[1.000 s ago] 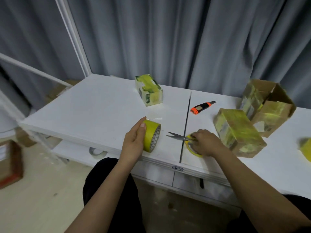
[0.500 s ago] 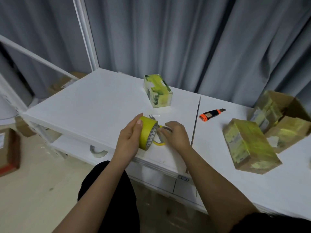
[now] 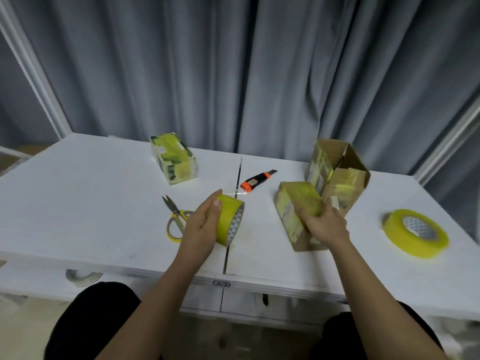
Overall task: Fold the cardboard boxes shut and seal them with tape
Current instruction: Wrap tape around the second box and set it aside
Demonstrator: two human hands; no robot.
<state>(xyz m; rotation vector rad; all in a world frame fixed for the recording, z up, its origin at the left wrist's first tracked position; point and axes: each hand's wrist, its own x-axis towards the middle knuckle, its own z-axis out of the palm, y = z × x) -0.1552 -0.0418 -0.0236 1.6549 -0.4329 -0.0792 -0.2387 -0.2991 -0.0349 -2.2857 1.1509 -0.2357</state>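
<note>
My left hand (image 3: 200, 229) grips the tape roll (image 3: 228, 222) upright on the bench (image 3: 91, 203), and my right hand (image 3: 324, 224) curls round the closed box (image 3: 293, 211) just right of the bench seam. To seal well, I should draw that box close and square before pulling tape. The tape's loose end is hard to make out.

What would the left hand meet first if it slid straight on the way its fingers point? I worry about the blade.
Probably the orange utility knife: the left hand, holding the tape roll, points up-right toward it. Depth is unclear.
</note>
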